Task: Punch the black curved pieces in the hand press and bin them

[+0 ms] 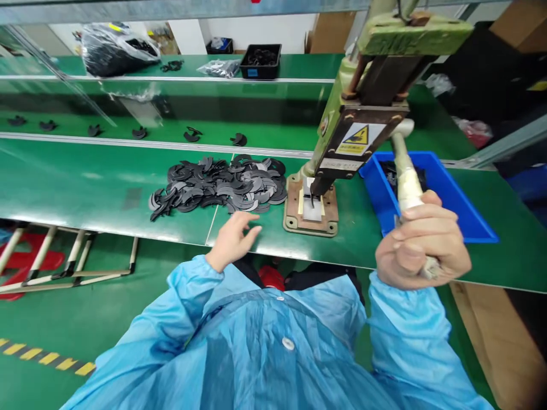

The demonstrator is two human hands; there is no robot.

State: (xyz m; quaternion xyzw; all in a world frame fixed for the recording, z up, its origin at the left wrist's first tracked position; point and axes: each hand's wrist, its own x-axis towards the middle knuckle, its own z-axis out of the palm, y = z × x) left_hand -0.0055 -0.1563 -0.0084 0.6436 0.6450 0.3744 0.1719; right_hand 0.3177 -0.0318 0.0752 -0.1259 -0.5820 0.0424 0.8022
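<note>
My right hand (423, 242) is wrapped round the pale, taped lever (404, 165) of a green hand press (342, 131). My left hand (235, 239) hovers at the bench's front edge with its fingers apart and nothing in them. Just beyond it lies a heap of black and grey curved parts (222, 185). The press base plate (292, 219) is to the right of my left hand. A dark press tip reaches down to a small metal fixture (313, 212) on that plate; whether a part sits under the tip I cannot tell.
A blue bin (465, 210) with dark parts stands right of the press. Behind the heap, several black parts (139, 132) lie spaced along a green strip. A black tray (260, 62) and a plastic bag (115, 51) are on the far shelf. A rack (72, 256) stands at lower left.
</note>
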